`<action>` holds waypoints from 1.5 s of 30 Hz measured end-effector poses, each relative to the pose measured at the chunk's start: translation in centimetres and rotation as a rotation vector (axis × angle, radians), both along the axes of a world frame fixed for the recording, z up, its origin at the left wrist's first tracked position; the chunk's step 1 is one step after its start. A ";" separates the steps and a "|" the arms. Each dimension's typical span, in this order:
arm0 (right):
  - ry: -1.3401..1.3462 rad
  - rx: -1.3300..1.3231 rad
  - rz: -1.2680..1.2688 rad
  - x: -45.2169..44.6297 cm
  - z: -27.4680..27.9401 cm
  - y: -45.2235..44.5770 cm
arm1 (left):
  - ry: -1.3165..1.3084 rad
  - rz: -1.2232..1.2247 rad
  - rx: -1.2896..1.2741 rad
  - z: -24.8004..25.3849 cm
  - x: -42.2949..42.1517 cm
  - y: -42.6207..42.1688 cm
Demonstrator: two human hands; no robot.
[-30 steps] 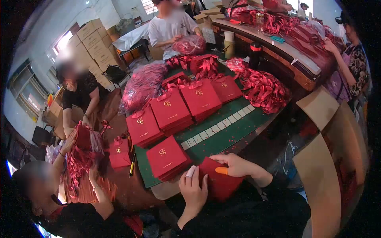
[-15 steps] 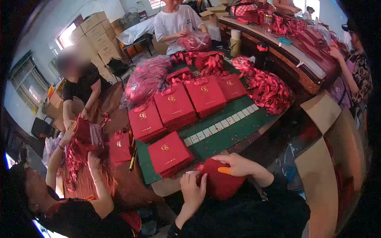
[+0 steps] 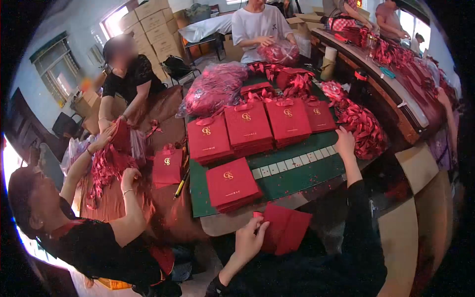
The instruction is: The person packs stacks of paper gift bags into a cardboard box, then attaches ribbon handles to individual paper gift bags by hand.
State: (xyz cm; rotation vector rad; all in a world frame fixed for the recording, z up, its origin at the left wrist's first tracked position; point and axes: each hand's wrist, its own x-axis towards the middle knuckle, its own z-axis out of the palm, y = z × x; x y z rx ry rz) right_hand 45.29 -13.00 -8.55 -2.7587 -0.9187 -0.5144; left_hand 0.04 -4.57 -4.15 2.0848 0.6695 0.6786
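My left hand (image 3: 249,240) is closed on the edge of a red paper gift bag (image 3: 287,230), which lies tilted near my lap at the table's front edge. Reaching forward, my right hand (image 3: 345,142) is over the green mat (image 3: 316,171), its fingers apart and nothing visible in them. It is beside a heap of red ribbons (image 3: 365,129) at the mat's right end. Just beyond the bag sits a stack of red gift bags (image 3: 233,183) with gold lettering. Behind it stand more stacks, one of them a tall red stack (image 3: 248,126).
A row of white cards (image 3: 292,163) runs across the mat. Plastic-wrapped ribbons (image 3: 217,89) lie at the back left. A yellow-black cutter (image 3: 181,185) rests left of the mat. Co-workers sit left and opposite, handling ribbons and bags. Open cardboard boxes (image 3: 401,237) stand at my right.
My right hand has let go of the gift bag and moved forward and right to the ribbon heap. My left hand still holds the bag. The camera view has shifted left.
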 end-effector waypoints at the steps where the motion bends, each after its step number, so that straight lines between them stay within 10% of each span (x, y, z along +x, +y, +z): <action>1: 0.025 -0.326 -0.114 0.8 0.0 -0.5 | 0.032 0.019 -0.022 -0.2 -0.1 0.0; 10: -0.372 -0.081 0.039 3.4 -3.2 -0.4 | 0.105 -0.021 -0.076 -0.1 0.1 0.6; 25: -0.192 0.298 -0.184 3.0 1.8 -0.2 | 0.012 -0.046 -0.207 0.1 -0.1 0.7; 29: -0.367 0.648 0.184 0.0 4.1 1.2 | -0.022 -0.043 -0.176 0.0 -0.1 0.6; 37: 0.485 0.493 0.656 -6.8 1.0 2.9 | 0.090 -0.039 -0.241 0.3 -0.4 0.4; 45: 0.413 0.334 0.559 -6.7 -1.1 0.5 | 0.020 -0.025 -0.254 -1.0 -1.1 0.5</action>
